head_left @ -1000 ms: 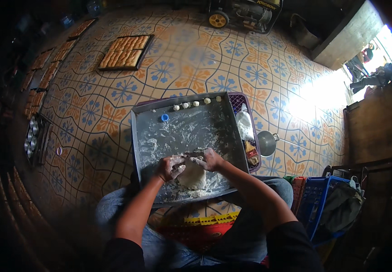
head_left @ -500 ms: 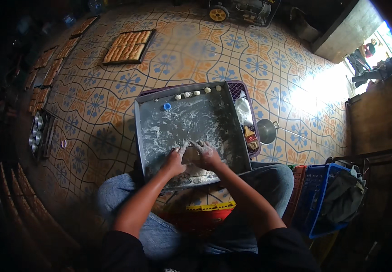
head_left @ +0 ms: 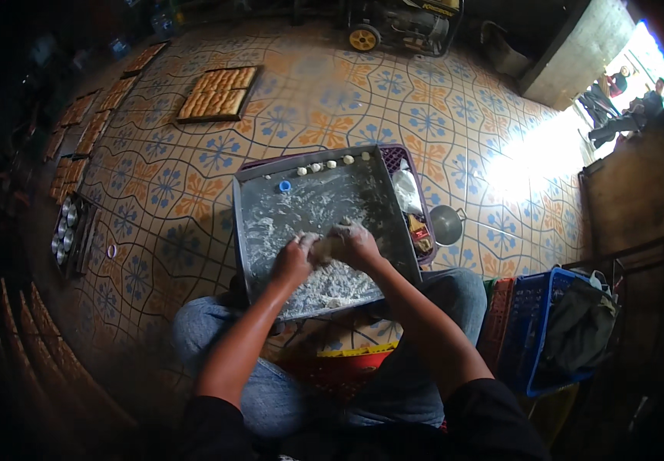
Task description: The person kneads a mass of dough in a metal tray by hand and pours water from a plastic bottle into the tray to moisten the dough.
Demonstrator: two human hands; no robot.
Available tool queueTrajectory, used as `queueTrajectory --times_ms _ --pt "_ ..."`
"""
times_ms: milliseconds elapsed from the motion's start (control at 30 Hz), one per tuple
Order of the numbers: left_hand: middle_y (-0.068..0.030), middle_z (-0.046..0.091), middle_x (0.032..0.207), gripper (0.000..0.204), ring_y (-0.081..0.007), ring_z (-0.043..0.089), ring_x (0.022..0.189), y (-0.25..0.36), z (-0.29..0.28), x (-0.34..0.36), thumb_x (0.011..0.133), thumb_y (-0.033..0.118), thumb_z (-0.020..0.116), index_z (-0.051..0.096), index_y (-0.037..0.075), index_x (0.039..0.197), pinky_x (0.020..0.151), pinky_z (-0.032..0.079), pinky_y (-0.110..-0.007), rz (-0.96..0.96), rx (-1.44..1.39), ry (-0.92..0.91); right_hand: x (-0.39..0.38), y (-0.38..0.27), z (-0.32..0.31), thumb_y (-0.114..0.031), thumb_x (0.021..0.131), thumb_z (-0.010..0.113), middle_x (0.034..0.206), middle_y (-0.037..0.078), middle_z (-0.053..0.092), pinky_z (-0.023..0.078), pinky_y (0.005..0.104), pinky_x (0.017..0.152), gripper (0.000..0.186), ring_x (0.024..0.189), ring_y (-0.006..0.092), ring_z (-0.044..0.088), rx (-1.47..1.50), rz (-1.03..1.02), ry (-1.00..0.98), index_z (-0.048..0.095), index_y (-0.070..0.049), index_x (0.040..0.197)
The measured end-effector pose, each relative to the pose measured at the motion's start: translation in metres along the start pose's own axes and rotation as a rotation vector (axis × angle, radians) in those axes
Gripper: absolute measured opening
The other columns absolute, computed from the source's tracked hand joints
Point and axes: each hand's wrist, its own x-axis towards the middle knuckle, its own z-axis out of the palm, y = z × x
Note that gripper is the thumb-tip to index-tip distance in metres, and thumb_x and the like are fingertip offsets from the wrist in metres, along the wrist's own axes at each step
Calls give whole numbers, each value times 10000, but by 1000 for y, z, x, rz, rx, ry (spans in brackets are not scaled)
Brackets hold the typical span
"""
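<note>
Both my hands are over a square grey metal tray point(head_left: 240, 230) dusted with white flour. A pale piece of dough point(head_left: 322, 250) is held between them, lifted off the tray floor. My left hand point(head_left: 295, 255) is closed round its left side, fingers floury. Closed on the right side is my right hand point(head_left: 353, 243), its knuckles coated with flour. Loose flour point(head_left: 336, 286) lies heaped on the tray's near part. Several small white dough balls point(head_left: 331, 164) sit in a row along the far wall. Near them is a small blue ring-shaped cap point(head_left: 285, 186).
Beneath the tray is a purple crate point(head_left: 422, 203), holding a plastic bag point(head_left: 405, 190) and a brush point(head_left: 419, 230). A metal pot point(head_left: 447, 224) stands right of it. Trays of baked bread point(head_left: 216, 94) lie on the tiled floor. A blue crate point(head_left: 531, 330) is at right; people sit by the doorway.
My hands have risen from the near part of the tray and curled round the dough. The flour beneath is now uncovered. The whole view has shifted slightly.
</note>
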Motion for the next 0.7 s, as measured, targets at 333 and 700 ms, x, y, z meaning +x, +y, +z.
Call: queueTrajectory --times_ms 333,700 --pt "-196 754 1036 518 -353 735 951 -13 -6 -8 760 243 790 728 142 1265 837 572 -433 -134 51 -523 -45 55 37 -380 772 822 1111 126 723 569 442 885 413 1101 342 670 -247 -168 -205 743 -188 1129" --pt "-213 507 1516 610 -374 434 1445 12 76 26 948 264 605 477 51 1505 1213 282 -557 -63 109 -6 15 26 34 -258 1076 483 1287 178 656 441 453 1058 360 1210 384 588 341 361 460 635 -44 1322"
